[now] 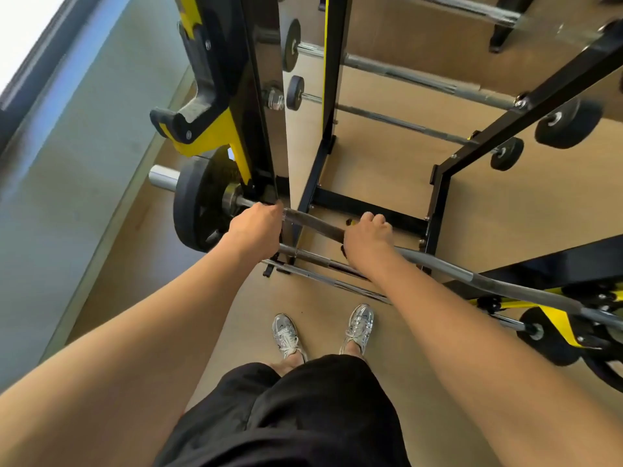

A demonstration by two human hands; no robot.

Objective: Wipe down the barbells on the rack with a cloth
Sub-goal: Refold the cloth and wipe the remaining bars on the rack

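A curved grey barbell runs from a black weight plate at the left to the lower right. My left hand is closed around the bar just right of the plate. My right hand is closed around the same bar further right; a small dark and yellow scrap shows by its fingers, too small to tell what it is. No cloth is clearly in view. The black and yellow rack rises directly behind the plate.
A black frame beyond my hands holds several small fixed barbells. Two thin chrome bars lie low under the curved bar. More plates sit at the lower right. My silver shoes stand on the wooden floor; a wall runs along the left.
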